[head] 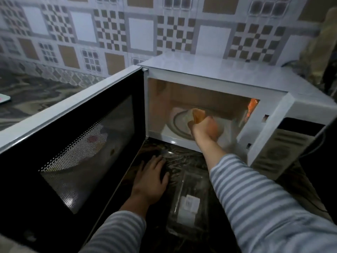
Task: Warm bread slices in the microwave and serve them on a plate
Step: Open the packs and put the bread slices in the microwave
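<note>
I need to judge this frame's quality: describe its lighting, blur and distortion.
Head view: the microwave cavity glows warm and brightly lights the right hand with its grip on the bread; the left hand and plastic bag on the counter sit in dim shadow; the tiled wall is soft with motion blur; wide-angle distortion bows the open door.
</note>
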`<state>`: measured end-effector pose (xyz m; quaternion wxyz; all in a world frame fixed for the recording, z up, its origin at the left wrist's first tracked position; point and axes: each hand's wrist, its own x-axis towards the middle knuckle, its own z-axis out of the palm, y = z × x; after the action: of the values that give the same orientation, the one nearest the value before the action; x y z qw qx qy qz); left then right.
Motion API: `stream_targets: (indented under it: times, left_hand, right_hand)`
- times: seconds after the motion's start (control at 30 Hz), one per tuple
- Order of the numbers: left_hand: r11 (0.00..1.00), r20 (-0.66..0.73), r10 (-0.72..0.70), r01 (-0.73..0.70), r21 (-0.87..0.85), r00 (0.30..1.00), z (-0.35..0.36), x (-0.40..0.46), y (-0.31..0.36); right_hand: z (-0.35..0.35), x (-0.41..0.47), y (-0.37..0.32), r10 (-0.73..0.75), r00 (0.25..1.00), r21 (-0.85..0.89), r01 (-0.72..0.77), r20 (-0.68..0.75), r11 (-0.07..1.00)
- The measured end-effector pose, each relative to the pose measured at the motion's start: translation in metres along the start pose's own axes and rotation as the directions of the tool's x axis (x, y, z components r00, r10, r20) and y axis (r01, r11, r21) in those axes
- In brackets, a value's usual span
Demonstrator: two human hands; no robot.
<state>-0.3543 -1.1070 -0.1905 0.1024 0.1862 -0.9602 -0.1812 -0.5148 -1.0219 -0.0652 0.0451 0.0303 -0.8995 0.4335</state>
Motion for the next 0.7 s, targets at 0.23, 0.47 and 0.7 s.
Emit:
stream_targets:
  times: [0.23, 0.47, 0.7]
  left_hand:
    - [1.000, -0.055, 0.006, -0.005, 0.021, 0.998, 0.004, 0.000, -0.004]
    - [1.000, -0.052, 0.001, -0.002, -0.014, 0.999, 0.004, -0.001, -0.004]
    - [1.000, -0.063, 0.013, -0.014, -0.019, 0.998, 0.004, 0.000, -0.003]
  right_hand:
    - [0.043, 0.034, -0.014, -0.004, 0.998, 0.113, -0.004, 0.070, 0.994]
    - [0.060, 0.036, -0.020, 0.002, 1.000, 0.082, -0.001, -0.003, 0.997]
    - [0.060, 0.039, -0.017, -0.094, 0.992, 0.020, 0.093, 0.078, 0.996]
